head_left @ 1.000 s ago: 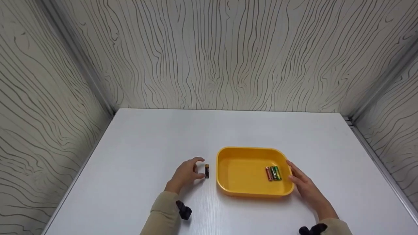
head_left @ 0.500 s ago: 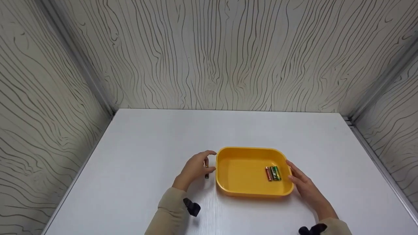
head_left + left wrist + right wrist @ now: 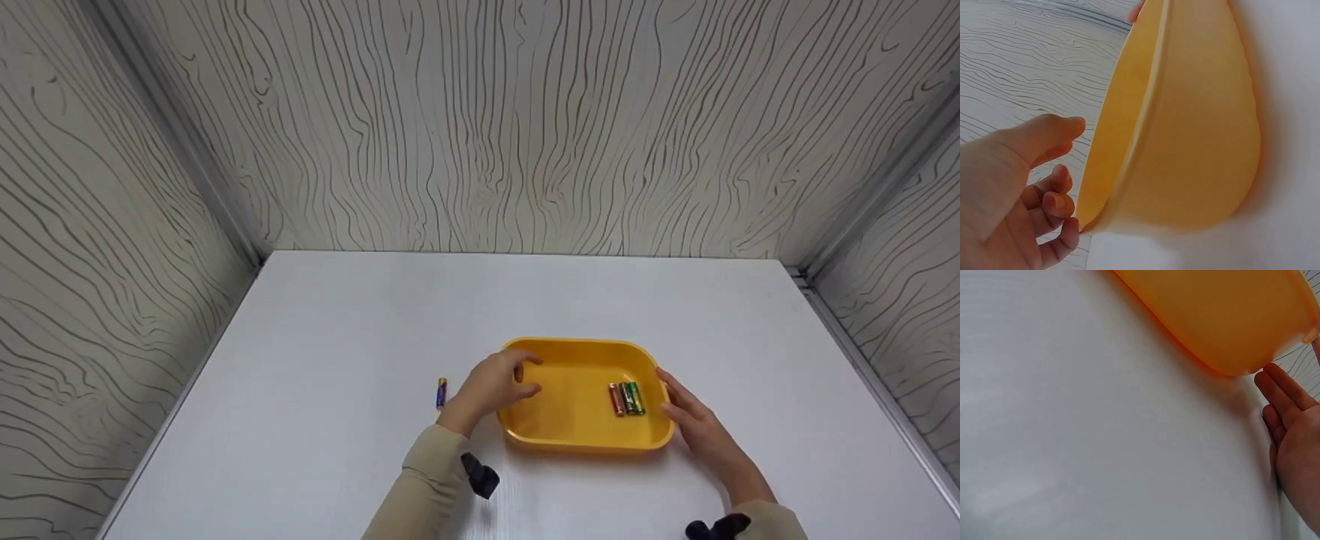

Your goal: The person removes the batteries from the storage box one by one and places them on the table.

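My left hand [image 3: 496, 382] hovers over the left end of a yellow plastic tray [image 3: 574, 448], thumb and fingers spread apart with nothing between them. In the left wrist view, the fingertips of the left hand [image 3: 1010, 185] are right at the rim of the tray [image 3: 1202, 129]. My right hand [image 3: 697, 424] touches the tray's right end with thumb and straight fingers; the right wrist view shows these fingers [image 3: 1283, 391] against the outer wall. Inside the tray, at its right, lie a red battery [image 3: 616, 400] and two green batteries [image 3: 632, 398] side by side.
A blue-purple battery with a gold end [image 3: 442, 394] lies on the white table [image 3: 360, 322], just left of my left wrist. Wood-patterned panels [image 3: 480, 127] rise behind the table and on both sides. The left hand covers part of the table beside the tray.
My left hand has moved right, from beside a black-and-orange battery to over the tray; that battery's spot is now hidden. The blue-purple battery has come into view. The right hand has stayed put.
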A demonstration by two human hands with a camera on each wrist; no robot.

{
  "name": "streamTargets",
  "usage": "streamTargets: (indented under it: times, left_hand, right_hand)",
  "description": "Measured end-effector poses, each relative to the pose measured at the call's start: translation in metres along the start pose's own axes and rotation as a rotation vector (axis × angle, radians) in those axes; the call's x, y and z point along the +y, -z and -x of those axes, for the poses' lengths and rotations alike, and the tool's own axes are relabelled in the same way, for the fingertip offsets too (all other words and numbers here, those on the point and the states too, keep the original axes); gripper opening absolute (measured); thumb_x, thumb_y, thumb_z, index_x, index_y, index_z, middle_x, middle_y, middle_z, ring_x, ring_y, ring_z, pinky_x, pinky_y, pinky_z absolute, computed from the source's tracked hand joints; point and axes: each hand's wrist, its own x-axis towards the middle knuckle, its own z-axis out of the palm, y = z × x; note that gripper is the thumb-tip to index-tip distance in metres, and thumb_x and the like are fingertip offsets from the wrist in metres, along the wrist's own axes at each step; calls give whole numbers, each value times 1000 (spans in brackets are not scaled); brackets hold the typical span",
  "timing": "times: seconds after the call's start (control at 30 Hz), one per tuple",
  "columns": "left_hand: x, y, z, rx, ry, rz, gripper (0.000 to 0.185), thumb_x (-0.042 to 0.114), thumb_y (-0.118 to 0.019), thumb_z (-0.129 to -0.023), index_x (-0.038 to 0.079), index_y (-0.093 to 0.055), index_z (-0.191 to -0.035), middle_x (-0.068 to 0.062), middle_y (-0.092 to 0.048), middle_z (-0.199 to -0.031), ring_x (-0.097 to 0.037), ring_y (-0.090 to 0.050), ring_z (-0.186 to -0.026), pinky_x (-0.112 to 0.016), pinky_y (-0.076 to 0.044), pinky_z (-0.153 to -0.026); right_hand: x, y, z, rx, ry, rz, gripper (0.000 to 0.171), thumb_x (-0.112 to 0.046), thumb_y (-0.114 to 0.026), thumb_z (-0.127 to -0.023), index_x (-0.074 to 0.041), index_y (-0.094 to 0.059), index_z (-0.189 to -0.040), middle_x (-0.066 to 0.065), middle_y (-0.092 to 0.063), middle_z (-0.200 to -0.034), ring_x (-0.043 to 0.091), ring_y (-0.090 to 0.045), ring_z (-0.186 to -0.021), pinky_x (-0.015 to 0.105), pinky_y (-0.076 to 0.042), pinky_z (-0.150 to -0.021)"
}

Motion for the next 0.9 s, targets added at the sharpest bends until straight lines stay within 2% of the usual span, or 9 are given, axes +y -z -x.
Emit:
streamTargets:
  times: [0.1,0.17,0.23,0.37,0.53,0.6,0.67,0.77,0.9]
  left_hand:
    - [8,-7,-4,-15,13,-2,37,26,-71,-87,15,-64,-122,4,-52,-76,-5,-40,-64,-16,-32,-58]
    - [13,-13,-7,-25,32,8,36,26,-71,-88,16,-64,-122,4,-51,-77,-6,-41,-64,-16,-32,-58]
    - [19,-19,-9,-38,50,24,36,27,-70,-88,17,-64,-122,5,-50,-78,-6,-42,-66,-17,-33,-59]
    - [29,-33,-14,-70,63,25,36,28,-70,-88,18,-65,-121,5,-51,-78,-7,-43,-68,-17,-34,-60]
    - [40,-49,-23,-97,56,59,34,27,-71,-88,17,-65,-120,6,-50,-75,-6,-42,-64,-16,-34,-58]
    - [43,-56,-26,-102,58,78,34,26,-71,-87,17,-65,-119,6,-49,-73,-6,-41,-62,-16,-33,-57]
    - [46,-61,-30,-107,70,94,33,25,-71,-87,17,-66,-119,6,-48,-72,-5,-41,-62,-17,-33,-57]
    - [49,-68,-33,-113,111,121,33,25,-72,-86,17,-66,-118,6,-48,-72,-7,-41,-63,-17,-33,-58]
    - [53,-75,-36,-104,202,167,33,26,-73,-85,22,-66,-116,6,-49,-74,-8,-44,-66,-19,-35,-61]
  right_hand:
    - [2,1,0,-4,10,-15,62,-30,-48,-100,-25,-18,-155,2,-4,-165,-36,-25,-117,16,-15,-117]
    - [2,2,1,-4,19,-19,63,-30,-47,-100,-24,-18,-155,1,-5,-165,-37,-26,-114,6,-20,-108]
    - [3,3,1,-5,23,-20,63,-30,-48,-100,-24,-18,-155,1,-5,-165,-37,-27,-114,2,-22,-104]
    - [2,3,2,-4,18,-2,63,-31,-48,-100,-25,-19,-155,2,-4,-165,-38,-26,-112,6,-21,-107]
    - [2,2,1,-2,4,-11,63,-30,-49,-99,-26,-19,-155,2,-2,-165,-37,-24,-113,35,-8,-123]
    - [1,1,2,-5,7,-27,62,-29,-49,-100,-25,-19,-155,3,-1,-165,-27,-16,-133,47,-2,-122]
    - [1,1,2,-12,14,-36,62,-28,-48,-100,-24,-19,-155,5,0,-165,-7,-5,-149,51,0,-122]
    - [1,0,2,-12,23,-43,62,-27,-48,-100,-23,-20,-155,6,1,-165,28,7,-153,52,0,-121]
    - [0,0,1,-5,22,-37,62,-27,-49,-100,-23,-21,-154,7,0,-165,31,6,-152,51,-1,-121]
